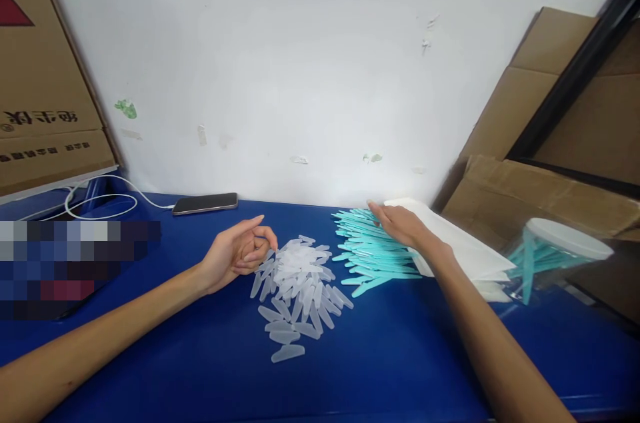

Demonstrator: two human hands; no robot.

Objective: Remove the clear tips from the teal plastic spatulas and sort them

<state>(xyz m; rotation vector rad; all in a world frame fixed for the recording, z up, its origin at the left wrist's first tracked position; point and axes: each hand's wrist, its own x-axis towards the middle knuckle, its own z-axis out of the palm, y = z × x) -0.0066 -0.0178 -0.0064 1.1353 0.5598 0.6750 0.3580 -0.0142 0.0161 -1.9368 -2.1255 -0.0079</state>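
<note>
My left hand (241, 254) is raised just left of a heap of small translucent white plastic sleeves (303, 270). Its fingers curl toward the palm, with the thumb lying over them; whatever is inside, if anything, cannot be made out. A pile of slim teal plastic sticks (373, 253) lies right of the heap, their narrow ends mostly toward the left. Over the pile's upper right part, my right hand (396, 222) touches the sticks with bent fingers. Its palm is turned down and hides what the fingertips grip. Several sleeves are scattered in front of the heap.
White paper or bags (450, 236) lie under and beside my right forearm. A clear tub (555, 263) with a white rim, holding more teal sticks, lies at the right. A phone (205, 203) with a white cable rests near the wall. Cardboard boxes (50, 76) flank the blue table (200, 363).
</note>
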